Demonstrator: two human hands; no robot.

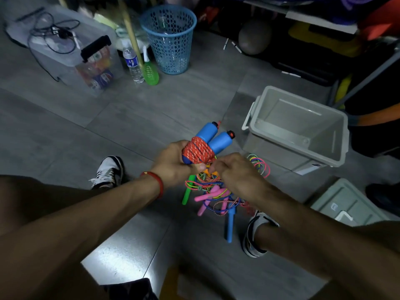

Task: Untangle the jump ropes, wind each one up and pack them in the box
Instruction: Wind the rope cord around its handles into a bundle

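My left hand grips a jump rope with two blue handles, its red cord wound tightly around them. My right hand is just to the right, its fingertips pinching the cord's end at the lower edge of the winding. Below both hands a tangle of other jump ropes lies on the grey floor, with pink, green and blue handles and thin coloured cords. An open grey plastic box stands on the floor to the right, nothing visible inside it.
The box's lid lies at the lower right. My two shoes flank the rope pile. At the back stand a blue mesh basket, a water bottle, a green bottle and a clear storage bin with cables on top.
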